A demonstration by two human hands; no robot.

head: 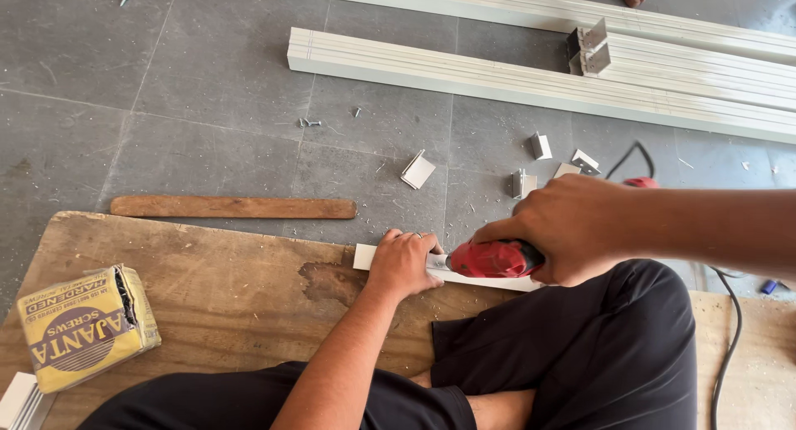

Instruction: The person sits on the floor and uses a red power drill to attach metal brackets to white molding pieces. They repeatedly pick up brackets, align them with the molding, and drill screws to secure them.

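the long white channels point(531, 73) lie in two stacks across the grey floor point(191, 90), well apart from the work, w/ small metal brackets point(541, 145) and loose screws point(308, 122) scattered between them and the plywood board point(207, 272); a wooden strip point(232, 207) lies just beyond the board's far edge, and a yellow screw box point(87, 326) sits on its left part. on the board's far edge lies the short white strip point(362, 256), flat, running left to right under both hands. biggest risk as i judge it: the strip is only pinned by hand, no clamp, so if the bit grabs, the strip could spin or skid and the left hand point(404, 262) sits right beside the drill tip, fingers touching distance from it, so a slip of the bit would go straight at the knuckles. second: the black cord point(730, 330) trails over the board by the knee and could snag and jerk the tool off line. third, smaller: the person's folded legs lie close under the work, so chips or a dropped tool land on them. pose: left arm reaches fwd from low centre, wrist straight, hand curled palm-down, pressing the strip to the board. right forearm comes in from the right edge, roughly level, right hand point(572, 227) wrapped tight round the red drill point(496, 258), which points left along the strip toward the left hand; can't tell if the bit touches yet, it's hidden.
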